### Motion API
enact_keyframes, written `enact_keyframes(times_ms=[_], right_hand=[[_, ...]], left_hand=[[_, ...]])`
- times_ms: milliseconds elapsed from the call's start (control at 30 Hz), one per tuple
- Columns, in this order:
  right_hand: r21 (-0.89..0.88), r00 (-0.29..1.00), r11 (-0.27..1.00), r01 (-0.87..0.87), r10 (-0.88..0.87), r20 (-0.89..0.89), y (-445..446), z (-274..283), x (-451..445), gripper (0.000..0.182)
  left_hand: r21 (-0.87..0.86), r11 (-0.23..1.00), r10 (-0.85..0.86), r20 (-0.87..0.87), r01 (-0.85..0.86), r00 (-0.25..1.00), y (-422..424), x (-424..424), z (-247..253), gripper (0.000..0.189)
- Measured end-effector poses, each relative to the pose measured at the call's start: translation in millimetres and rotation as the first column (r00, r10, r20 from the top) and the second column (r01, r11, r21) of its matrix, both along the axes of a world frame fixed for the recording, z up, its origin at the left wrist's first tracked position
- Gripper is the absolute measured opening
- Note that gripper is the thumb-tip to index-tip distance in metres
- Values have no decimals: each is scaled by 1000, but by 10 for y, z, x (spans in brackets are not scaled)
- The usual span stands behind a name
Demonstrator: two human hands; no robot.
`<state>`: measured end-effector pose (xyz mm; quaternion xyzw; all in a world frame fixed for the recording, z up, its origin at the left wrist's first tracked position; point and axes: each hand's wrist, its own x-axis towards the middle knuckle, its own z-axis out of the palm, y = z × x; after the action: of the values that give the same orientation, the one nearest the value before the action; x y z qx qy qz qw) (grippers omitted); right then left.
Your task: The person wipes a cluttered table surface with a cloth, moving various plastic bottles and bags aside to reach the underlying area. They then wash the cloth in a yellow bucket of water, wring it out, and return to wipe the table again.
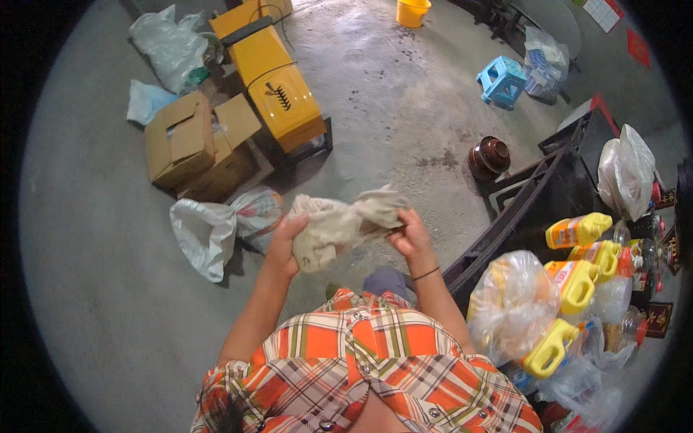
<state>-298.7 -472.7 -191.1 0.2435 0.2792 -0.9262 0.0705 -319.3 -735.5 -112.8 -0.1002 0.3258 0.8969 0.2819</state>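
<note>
A crumpled off-white cloth (325, 230) is stretched between my two hands in front of my chest, above the concrete floor. My left hand (287, 242) grips its left end, thumb on top. At the other end, my right hand (410, 234) pinches the cloth near its narrower, gathered part; a thin dark band circles that wrist. Some of the fingers of both hands are hidden by the cloth or turned away. Just left of my left hand, a tied white woven sack (208, 233) lies on the floor.
Cardboard boxes (181, 140) and a long yellow case (284, 97) stand ahead on the left. A dark table edge (503, 227) runs along my right, with yellow jugs (576, 287) and plastic bags. Beyond are a brown glazed jar (489, 157), a blue stool (502, 81) and a yellow bucket (412, 13).
</note>
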Motion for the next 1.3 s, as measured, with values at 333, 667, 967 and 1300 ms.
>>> enact_keyframes(times_ms=[333, 667, 967, 1300], right_hand=[[-126, 901, 897, 424, -432, -44, 2141, -512, -2463, 32], [-135, 852, 945, 299, -328, -408, 3081, 1036, -5436, 45], [1, 980, 1000, 23, -22, -195, 3665, 497, -9174, 43], [204, 999, 978, 42, -39, -19, 4526, 34, -11670, 51]], left_hand=[[-319, 944, -139, -165, 81, 976, 1453, -2929, -125, 50], [194, 941, -308, 140, 279, 941, 2590, -5812, -359, 71], [329, 792, -555, 39, 514, 831, 4438, -9163, -1034, 60], [-142, 938, -318, 7, 316, 948, 5312, -12364, -701, 41]])
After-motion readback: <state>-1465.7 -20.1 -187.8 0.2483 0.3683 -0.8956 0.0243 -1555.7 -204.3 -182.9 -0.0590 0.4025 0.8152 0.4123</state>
